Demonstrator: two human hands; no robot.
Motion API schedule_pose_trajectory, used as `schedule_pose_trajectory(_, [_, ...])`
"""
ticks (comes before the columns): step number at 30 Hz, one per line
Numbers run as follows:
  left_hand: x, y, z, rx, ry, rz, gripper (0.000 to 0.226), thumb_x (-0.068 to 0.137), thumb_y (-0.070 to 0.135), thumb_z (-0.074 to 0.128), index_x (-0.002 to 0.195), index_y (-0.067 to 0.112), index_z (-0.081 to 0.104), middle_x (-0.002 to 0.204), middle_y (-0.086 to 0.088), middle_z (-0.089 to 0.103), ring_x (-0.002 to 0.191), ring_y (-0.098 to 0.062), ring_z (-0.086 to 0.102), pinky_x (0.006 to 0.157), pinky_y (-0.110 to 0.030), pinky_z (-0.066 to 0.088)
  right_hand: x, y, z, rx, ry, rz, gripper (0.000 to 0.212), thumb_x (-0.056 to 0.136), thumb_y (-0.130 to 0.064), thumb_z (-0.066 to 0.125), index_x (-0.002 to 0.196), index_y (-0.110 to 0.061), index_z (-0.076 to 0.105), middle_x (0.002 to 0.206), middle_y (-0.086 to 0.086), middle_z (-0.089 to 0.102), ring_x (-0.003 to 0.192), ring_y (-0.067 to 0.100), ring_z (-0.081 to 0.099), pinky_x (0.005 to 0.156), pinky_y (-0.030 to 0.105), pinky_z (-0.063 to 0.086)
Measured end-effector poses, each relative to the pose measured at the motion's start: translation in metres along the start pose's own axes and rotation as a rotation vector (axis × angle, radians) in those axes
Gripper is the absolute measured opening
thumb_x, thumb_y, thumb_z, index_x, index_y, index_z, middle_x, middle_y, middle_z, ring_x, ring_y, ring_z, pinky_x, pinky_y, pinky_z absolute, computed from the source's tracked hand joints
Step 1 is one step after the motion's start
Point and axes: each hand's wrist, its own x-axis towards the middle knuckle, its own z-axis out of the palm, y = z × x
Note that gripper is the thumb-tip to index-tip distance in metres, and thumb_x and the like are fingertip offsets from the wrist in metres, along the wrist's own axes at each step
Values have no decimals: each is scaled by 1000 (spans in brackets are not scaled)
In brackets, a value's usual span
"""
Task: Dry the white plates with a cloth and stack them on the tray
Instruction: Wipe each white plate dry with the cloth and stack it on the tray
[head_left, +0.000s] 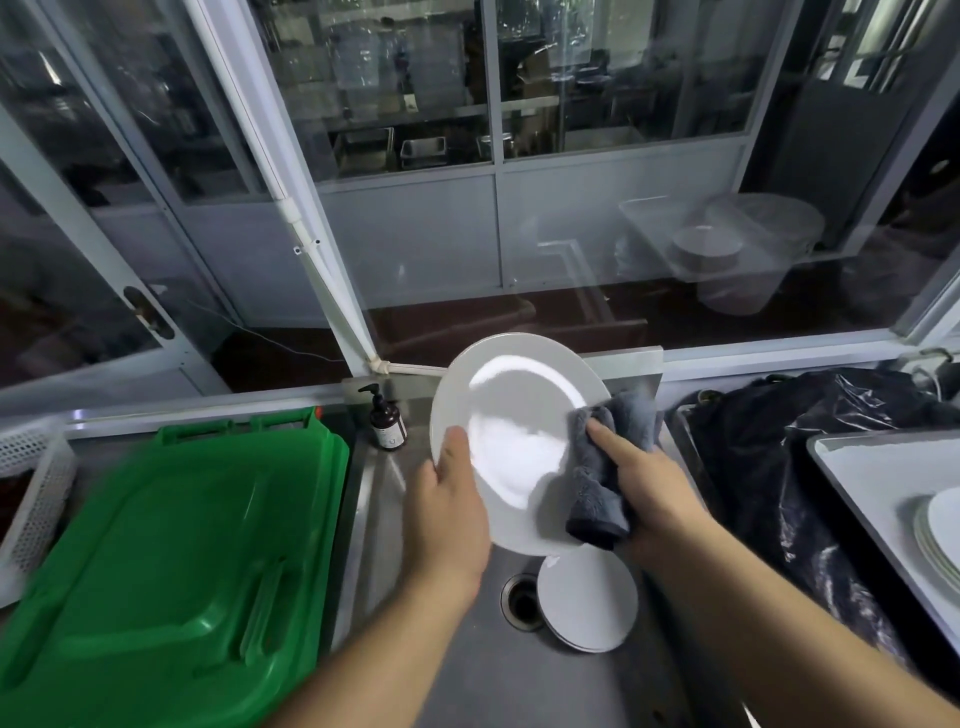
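A white plate (511, 415) is held tilted above the steel sink, its face toward me. My left hand (449, 512) grips its left rim, thumb on the face. My right hand (657, 496) holds a grey cloth (602, 467) and presses it against the plate's right side, index finger stretched out. More white plates (589, 605) lie in the sink below, partly hidden by the held plate. At the right edge, a stack of white plates (937, 535) rests on a pale tray (872, 462).
A green bin lid (171, 561) fills the left. A brown pump bottle (387, 423) stands at the sink's back corner. The sink drain (519, 603) sits beside the lower plates. A black plastic bag (779, 452) lies between sink and tray. A white perforated basket (34, 493) is far left.
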Motion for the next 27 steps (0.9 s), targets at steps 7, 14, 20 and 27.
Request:
schedule_pose_trajectory(7, [-30,-34,20,-42,27,0,30,107,54,48,101,34,69,97,25,77,91,14,68,74,-8,51,-15,36,-2,212,-40,234,39,99,-28,73,131,-6,70,112,16,80,91,31,80,69,42,65])
schedule_pose_trajectory(14, [28,5,-24,-120,-279,-136,37,86,41,70,116,21,79,115,-7,80,110,-30,75,90,-40,57,4,-16,-26,-337,-45,-105,20,93,-16,80,112,-10,76,101,13,82,92,30,80,79,41,66])
schedule_pose_trajectory(20, [33,19,-17,86,-146,-56,51,75,69,62,98,26,78,99,0,82,98,-29,77,94,-56,61,8,-19,-6,-249,-17,-117,22,92,-18,82,110,-7,77,98,14,82,81,26,79,66,35,64])
schedule_pose_trajectory(27, [-7,-15,21,-88,143,-37,38,96,70,51,90,36,66,94,21,70,92,7,66,85,-27,53,-6,24,7,144,35,226,37,95,-28,80,125,-8,74,115,16,80,97,33,78,83,50,65])
